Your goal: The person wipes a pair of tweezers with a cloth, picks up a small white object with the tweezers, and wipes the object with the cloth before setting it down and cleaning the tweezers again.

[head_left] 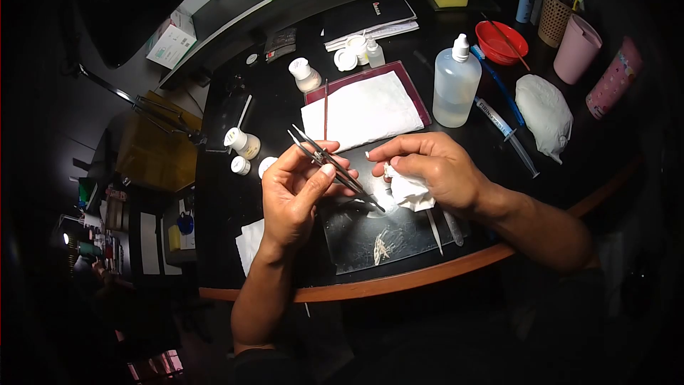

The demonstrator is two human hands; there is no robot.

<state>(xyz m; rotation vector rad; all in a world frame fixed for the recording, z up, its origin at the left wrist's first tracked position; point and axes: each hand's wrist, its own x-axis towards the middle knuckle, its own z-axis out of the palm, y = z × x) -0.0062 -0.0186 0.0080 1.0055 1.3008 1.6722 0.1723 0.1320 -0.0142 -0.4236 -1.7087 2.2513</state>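
Observation:
My left hand (296, 189) grips dark tweezers (331, 170), whose tips point up and to the left. Facing it, my right hand (434, 167) holds a crumpled white tissue (410, 191) under its fingers. A tiny white piece (368, 154) shows at the index fingertip; whether it is pinched is unclear. Below both hands lies a glass plate (356, 242) with pale smears and a wooden-looking stick (435, 232) at its right. A folded white paper towel (363, 110) rests on a dark red tray (410, 85) beyond the hands, with a thin brush (326, 110) at its left.
A large clear bottle (456, 85), a syringe (507, 135), a white cloth bundle (545, 114) and a red bowl (500, 43) stand or lie to the right. Small white jars (242, 142) are at the left. The table's wooden edge (370, 289) runs in front.

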